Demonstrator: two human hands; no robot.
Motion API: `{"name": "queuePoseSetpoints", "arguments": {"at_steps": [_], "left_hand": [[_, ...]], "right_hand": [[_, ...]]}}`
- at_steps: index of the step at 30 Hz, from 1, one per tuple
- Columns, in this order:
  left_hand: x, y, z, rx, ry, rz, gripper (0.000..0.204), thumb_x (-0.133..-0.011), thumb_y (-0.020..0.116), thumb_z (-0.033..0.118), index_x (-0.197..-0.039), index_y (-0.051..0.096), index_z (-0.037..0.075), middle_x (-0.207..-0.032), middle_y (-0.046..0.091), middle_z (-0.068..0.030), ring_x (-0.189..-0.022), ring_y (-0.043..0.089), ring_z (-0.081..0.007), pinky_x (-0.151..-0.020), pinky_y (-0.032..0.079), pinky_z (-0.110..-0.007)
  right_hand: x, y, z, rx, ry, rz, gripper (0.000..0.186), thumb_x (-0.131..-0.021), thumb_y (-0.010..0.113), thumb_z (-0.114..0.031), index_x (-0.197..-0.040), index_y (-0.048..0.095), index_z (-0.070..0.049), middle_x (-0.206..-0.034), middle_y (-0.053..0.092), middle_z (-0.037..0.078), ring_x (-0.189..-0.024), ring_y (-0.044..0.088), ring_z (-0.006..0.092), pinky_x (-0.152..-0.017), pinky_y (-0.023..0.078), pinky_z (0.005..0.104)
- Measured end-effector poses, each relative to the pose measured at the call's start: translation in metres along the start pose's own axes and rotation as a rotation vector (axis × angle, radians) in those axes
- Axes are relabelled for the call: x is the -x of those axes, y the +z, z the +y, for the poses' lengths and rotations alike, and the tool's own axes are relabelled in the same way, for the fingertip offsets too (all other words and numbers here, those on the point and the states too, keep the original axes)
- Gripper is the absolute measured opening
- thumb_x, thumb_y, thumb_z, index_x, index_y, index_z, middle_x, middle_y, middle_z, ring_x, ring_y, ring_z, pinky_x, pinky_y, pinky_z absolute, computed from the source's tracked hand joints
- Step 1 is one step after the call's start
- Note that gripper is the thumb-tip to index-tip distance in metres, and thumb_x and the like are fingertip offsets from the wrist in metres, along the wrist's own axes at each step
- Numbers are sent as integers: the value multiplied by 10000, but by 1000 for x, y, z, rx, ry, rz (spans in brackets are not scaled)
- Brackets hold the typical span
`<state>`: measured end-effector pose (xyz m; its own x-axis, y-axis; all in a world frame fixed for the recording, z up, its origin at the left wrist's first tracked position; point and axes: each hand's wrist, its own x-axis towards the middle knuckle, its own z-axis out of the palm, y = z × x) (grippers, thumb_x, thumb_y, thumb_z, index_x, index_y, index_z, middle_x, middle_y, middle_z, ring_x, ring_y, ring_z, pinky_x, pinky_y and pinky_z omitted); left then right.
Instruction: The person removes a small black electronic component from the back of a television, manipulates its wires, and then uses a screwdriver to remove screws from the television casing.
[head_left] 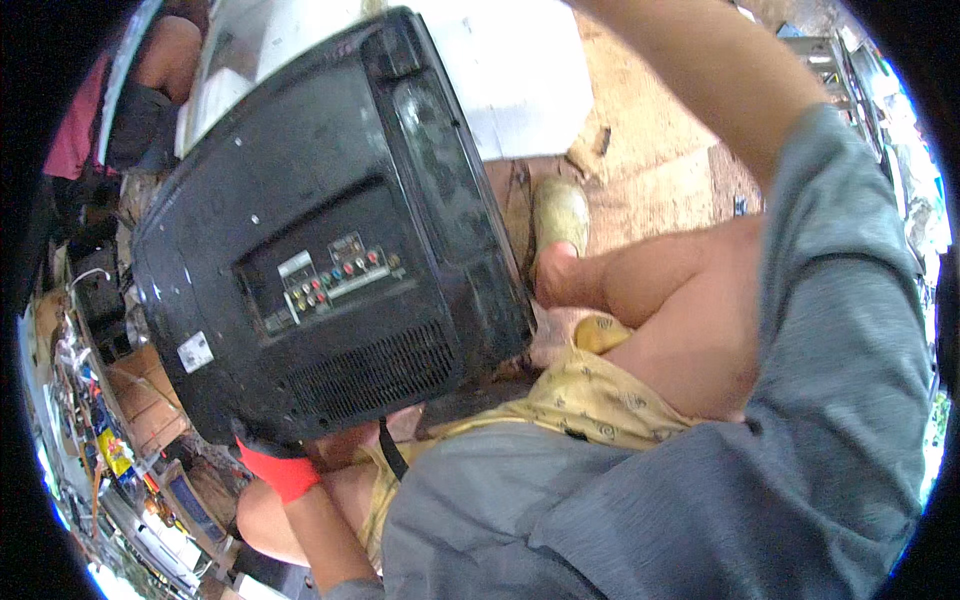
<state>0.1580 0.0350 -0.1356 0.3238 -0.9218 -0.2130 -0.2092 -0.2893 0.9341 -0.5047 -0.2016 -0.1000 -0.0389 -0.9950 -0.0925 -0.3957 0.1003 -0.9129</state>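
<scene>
A big black tube television [330, 230] fills the left half of the view, its back panel with coloured sockets and vent slots facing me. It rests tilted against my lap and bare knee [640, 290]. My left hand [278, 468], covered in red, grips the set's lower corner from below, and its fingers are mostly hidden under the casing. My right arm [700, 70] in a grey sleeve reaches up past the set's far side. The right hand itself is cut off at the top edge of the picture.
A white box-shaped appliance [520, 80] stands behind the television on sandy ground [650, 160]. My foot in a pale sandal [560, 210] is beside it. Another person in a pink top [75, 130] is at the upper left. Cluttered shelves [120, 440] line the lower left.
</scene>
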Motion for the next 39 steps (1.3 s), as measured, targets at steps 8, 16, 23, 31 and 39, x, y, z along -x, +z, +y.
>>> {"name": "queuePoseSetpoints", "arguments": {"at_steps": [8,16,23,31,39], "left_hand": [[2,47,15,131,157,32,296,-988,481,135,-1178,660,-6,-1222,687,-127,-1027,665,-254,-895,531,-380],[-45,-20,3,-262,273,-62,362,-1042,407,239,-1225,624,15,-1249,658,-137,-1104,627,-256,-979,482,-396],[-66,-39,7,-210,154,-61,414,-1008,477,195,-1370,530,0,-1352,586,-138,-1199,571,-255,-1048,449,-388],[-61,-45,12,-256,154,46,407,-1020,456,203,-1386,520,38,-1372,581,-137,-1224,565,-272,-1064,443,-393],[-62,-50,14,-426,227,92,430,-1042,456,282,-1347,567,-2,-1362,586,-124,-1194,579,-246,-1052,444,-386]], "right_hand": [[-62,36,65,-247,91,-130,101,-849,575,-96,-894,657,-58,-716,620,64,-608,568,196,-559,472,358],[44,45,25,378,30,-26,303,-918,594,-328,-1014,664,-49,-836,630,48,-790,560,148,-732,471,333],[124,34,30,-21,86,-87,287,-969,610,-327,-1051,689,-63,-922,641,-14,-851,541,90,-755,443,280],[173,-28,-69,73,65,-245,309,-978,606,-351,-962,669,-49,-648,540,22,-528,521,120,-474,371,282],[149,-9,-48,-422,-53,-262,386,-955,645,-285,-1201,567,2,-913,651,53,-858,656,172,-639,550,317]]}}
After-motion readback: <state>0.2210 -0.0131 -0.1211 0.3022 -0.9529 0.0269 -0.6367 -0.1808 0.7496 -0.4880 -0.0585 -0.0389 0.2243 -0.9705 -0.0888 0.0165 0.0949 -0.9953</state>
